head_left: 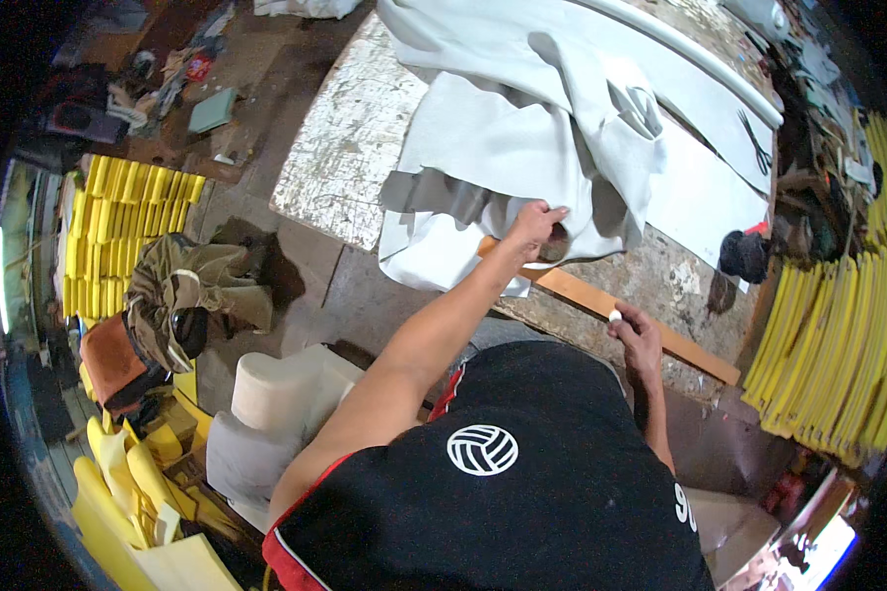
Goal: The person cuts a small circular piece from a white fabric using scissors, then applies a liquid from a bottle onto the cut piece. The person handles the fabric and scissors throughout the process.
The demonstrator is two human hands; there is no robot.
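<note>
- Facing a worn, white-flecked wooden table [335, 128] with rumpled pale-grey sheet material [498, 153] across it, and stacked yellow panels [833, 355] to the right.
- With left hand [534, 227] curled at the sheet material's near edge; cannot tell whether gripping.
- Pinching a small, rounded white object [615, 316] in right hand [641, 342], over a long, flat orange-brown strip [575, 290] on the table.
- Unable to see the strip behind left hand, or the sheet material past the top edge.

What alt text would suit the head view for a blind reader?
The left hand touches draped pale grey sheeting on a worn worktable; the right hand pinches a small white piece at a long orange-brown strip. Dark scissors lie to the right; yellow pieces are stacked on both sides.
</note>
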